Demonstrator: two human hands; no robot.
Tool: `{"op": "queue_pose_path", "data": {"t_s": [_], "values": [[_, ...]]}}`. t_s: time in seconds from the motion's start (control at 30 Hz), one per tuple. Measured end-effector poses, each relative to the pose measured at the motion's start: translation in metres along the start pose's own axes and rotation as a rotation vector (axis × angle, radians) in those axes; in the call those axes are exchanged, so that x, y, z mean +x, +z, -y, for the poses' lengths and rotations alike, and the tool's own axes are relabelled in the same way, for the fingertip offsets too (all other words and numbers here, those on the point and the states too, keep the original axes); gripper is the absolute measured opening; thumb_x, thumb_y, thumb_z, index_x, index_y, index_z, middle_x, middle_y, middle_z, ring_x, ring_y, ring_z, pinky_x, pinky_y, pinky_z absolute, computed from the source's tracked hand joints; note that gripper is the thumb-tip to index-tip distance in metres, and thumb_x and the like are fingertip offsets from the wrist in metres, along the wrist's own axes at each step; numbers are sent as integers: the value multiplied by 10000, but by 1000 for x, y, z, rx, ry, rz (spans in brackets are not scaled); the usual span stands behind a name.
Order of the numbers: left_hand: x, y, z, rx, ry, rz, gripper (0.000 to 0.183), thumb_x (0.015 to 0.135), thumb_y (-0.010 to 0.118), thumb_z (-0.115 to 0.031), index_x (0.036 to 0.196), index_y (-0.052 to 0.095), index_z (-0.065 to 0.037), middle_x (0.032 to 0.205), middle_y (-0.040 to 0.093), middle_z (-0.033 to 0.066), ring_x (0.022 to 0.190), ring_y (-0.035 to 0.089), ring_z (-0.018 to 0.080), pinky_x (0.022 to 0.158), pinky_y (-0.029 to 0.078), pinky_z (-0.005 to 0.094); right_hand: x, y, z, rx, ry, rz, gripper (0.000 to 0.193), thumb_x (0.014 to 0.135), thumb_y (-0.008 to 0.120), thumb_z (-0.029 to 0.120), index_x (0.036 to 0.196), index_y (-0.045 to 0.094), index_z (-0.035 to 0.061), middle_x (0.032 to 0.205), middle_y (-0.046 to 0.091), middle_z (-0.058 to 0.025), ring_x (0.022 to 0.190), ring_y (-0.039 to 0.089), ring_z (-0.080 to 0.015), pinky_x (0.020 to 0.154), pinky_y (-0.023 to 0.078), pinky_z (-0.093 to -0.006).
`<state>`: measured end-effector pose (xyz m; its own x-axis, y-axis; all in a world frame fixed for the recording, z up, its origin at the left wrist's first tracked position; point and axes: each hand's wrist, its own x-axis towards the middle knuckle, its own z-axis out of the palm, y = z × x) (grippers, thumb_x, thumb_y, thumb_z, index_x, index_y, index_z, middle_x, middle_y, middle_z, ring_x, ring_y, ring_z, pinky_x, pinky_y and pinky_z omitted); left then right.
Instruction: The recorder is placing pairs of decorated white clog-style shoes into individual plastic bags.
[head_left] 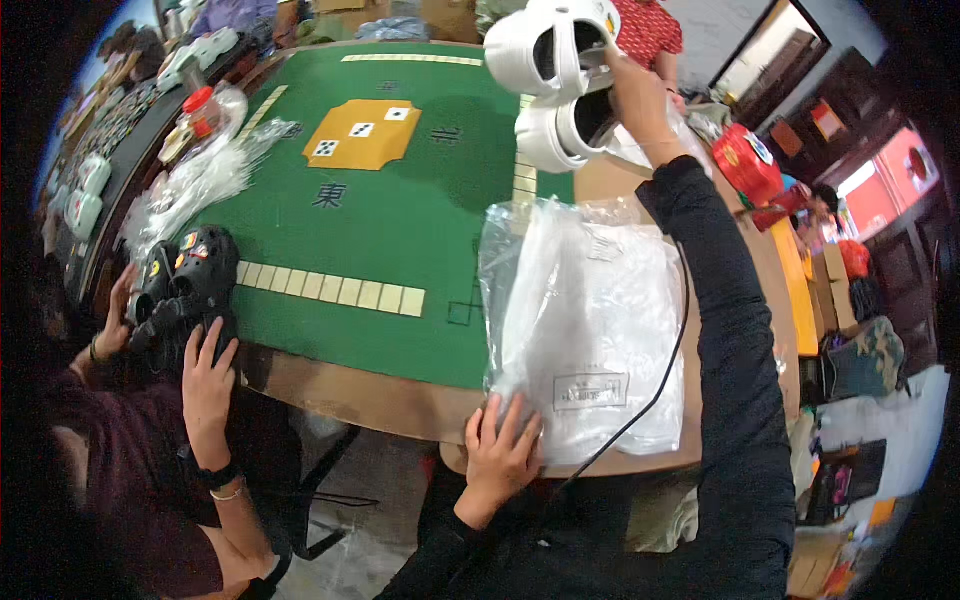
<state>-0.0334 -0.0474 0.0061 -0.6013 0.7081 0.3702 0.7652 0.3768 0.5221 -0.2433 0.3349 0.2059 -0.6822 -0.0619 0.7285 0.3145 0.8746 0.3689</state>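
My right hand (640,100) is raised over the far right of the table, its fingers closed on a pair of white clogs (550,130). The clogs hang one above the other, with dark insides and small charms on the upper one. Near the table's front edge, my left hand (500,450) rests with its fingers stretched over the corner of a clear plastic bag (620,320). That bag lies flat on the table and has a printed box low on its front. A thin black cable (650,405) runs across it.
On the left, a co-worker's hands (208,385) hold black clogs (200,270) with charms. A green mat (400,230) with tile rows and a yellow dice panel (360,135) covers the table. Crumpled plastic bags (205,180) and a red-lidded jar (202,112) lie far left.
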Motion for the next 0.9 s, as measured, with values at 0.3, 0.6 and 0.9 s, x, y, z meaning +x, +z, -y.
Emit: {"op": "queue_pose_path", "data": {"t_s": [0.3,0.6,0.9], "values": [[12,-27,-6,-85,33,93,259,734,587,-131,992,613,-127,1207,462,133,1165,354,366,950,263,479,-76,-116,-67,-16,-15,-90,347,700,529,58,1019,481,184,776,586,-86,633,587,-320,529,459,-417],[21,-118,31,-188,-378,-228,232,813,435,-26,961,599,45,938,619,181,836,604,290,748,469,343,-191,-195,-101,11,163,75,269,698,519,41,954,513,122,910,601,-72,808,601,-271,621,480,-358],[31,-153,11,-367,-567,-619,280,887,381,-99,1070,538,44,915,588,95,791,556,142,691,452,254,-294,-244,-121,-80,-143,113,101,667,572,77,760,536,95,1024,587,-101,896,597,-244,691,498,-336]]}}
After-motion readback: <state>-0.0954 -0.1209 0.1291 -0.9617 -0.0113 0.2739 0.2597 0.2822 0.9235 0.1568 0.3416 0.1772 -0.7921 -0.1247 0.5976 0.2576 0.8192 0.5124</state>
